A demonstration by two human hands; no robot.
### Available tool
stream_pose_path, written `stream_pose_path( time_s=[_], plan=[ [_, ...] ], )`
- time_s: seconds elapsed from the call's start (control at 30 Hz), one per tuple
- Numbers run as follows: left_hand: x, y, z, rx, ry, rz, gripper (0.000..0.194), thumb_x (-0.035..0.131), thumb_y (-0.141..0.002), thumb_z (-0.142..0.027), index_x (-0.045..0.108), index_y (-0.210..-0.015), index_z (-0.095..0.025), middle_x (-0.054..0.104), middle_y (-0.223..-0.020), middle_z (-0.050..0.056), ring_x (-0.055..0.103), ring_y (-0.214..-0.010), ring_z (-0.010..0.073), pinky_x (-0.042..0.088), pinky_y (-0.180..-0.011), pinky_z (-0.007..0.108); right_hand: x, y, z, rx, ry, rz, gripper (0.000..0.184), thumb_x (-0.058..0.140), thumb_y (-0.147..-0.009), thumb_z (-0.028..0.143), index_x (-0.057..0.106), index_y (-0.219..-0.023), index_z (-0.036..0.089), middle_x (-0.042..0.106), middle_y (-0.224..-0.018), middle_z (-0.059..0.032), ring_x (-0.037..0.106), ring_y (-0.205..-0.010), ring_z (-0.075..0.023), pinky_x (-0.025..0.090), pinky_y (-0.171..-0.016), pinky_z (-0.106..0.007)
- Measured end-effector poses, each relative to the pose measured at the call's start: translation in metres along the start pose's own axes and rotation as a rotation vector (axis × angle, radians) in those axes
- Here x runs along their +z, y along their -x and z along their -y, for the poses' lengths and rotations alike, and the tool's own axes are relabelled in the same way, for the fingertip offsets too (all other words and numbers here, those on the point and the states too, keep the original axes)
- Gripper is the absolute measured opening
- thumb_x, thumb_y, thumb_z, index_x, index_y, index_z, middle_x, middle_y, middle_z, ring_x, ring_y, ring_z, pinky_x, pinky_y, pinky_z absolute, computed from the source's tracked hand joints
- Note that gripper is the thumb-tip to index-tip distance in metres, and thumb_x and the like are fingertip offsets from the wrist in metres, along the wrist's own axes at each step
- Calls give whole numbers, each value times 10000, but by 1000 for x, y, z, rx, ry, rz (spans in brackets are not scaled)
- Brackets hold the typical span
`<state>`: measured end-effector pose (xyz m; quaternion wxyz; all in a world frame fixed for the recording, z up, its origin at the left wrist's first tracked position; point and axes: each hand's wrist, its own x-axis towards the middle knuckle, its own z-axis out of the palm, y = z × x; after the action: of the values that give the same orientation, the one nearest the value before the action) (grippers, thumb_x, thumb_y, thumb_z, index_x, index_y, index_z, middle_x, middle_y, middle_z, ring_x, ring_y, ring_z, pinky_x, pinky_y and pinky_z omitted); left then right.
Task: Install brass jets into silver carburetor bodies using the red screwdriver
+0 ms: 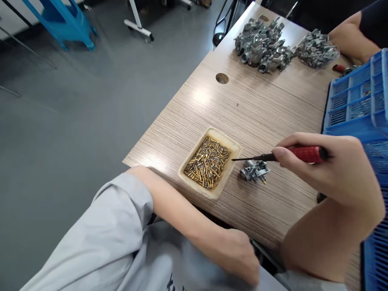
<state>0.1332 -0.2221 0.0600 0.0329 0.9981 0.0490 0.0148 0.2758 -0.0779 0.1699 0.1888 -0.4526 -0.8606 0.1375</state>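
My right hand is closed around the red handle of a screwdriver. Its thin dark shaft points left, with the tip over the right rim of a cream plastic tray. Many small brass jets and grey metal bits lie heaped in that tray. Just below the shaft a small metal carburetor rests on the table, touched by neither hand. Low over my lap, by the table's front edge, my left hand is curled closed; its fingertips and anything inside them are hidden.
A pile of carburetors stands at the table's far end, beside a bag of small metal parts. Another person's arm reaches in there. Blue plastic crates line the right side. The wooden table has a round hole.
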Motion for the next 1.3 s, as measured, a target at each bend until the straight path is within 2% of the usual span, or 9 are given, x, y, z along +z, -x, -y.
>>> stream_pose_path(
  time_s=[0.03,0.1,0.2,0.33,0.53,0.83,1.0,1.2,1.3],
  plan=[
    [-14,6,7,156,151,-106,355,503,-1028,-257,714,-850,-480,726,-894,16,657,-648,166,258,-424,319,-4,3,-1,-6,-3,-31,300,728,-992,475,752,-773,272,627,-580,35,493,-465,-134,363,-464,-318],
    [-40,30,32,120,380,-133,294,523,-1022,-186,713,-925,-389,762,-947,15,719,-757,157,468,-514,347,-14,9,-1,-17,-1,-94,285,728,-980,446,743,-757,269,612,-569,41,472,-469,-126,345,-474,-324],
    [-62,75,85,-468,254,-191,176,562,-1004,-156,719,-1043,-224,765,-1031,84,733,-928,201,559,-715,337,-25,21,2,-14,13,-209,246,743,-962,406,748,-759,266,602,-573,45,475,-502,-123,342,-512,-330],
    [-49,107,130,-776,229,-19,208,552,-992,-153,748,-1053,-186,757,-1077,78,710,-926,200,476,-673,307,-23,41,6,54,-54,-384,239,754,-984,415,768,-796,268,652,-628,24,547,-562,-158,401,-576,-343],
    [-29,99,128,-892,184,96,196,593,-910,-107,756,-949,-208,776,-1040,66,698,-897,218,417,-664,307,13,104,-28,211,-189,-581,234,743,-1002,461,827,-977,244,793,-830,-26,728,-728,-219,550,-735,-357],
    [-29,93,122,-971,79,111,136,621,-932,-172,742,-921,-234,791,-1053,62,714,-937,248,403,-690,313,50,202,-88,461,-179,-712,289,729,-977,503,826,-935,235,817,-881,-50,759,-829,-256,559,-820,-372],
    [-33,96,124,-1030,59,88,90,623,-921,-189,705,-891,-210,768,-964,79,671,-803,227,395,-669,314,74,223,-102,538,-193,-761,330,715,-971,542,813,-927,230,816,-890,-66,757,-855,-275,556,-817,-374],
    [-30,110,144,-997,234,-136,62,659,-885,-171,659,-930,-213,753,-934,38,646,-787,187,428,-690,286,106,225,-115,495,-200,-724,362,676,-982,541,808,-1098,224,839,-1103,-106,773,-1035,-329,554,-966,-446],
    [-32,110,145,-941,232,-102,129,646,-858,-124,678,-949,-210,764,-959,34,645,-791,185,425,-686,286,113,224,-119,472,-183,-663,361,656,-993,528,797,-1122,223,836,-1138,-124,769,-1064,-337,558,-973,-454]
  ],
)
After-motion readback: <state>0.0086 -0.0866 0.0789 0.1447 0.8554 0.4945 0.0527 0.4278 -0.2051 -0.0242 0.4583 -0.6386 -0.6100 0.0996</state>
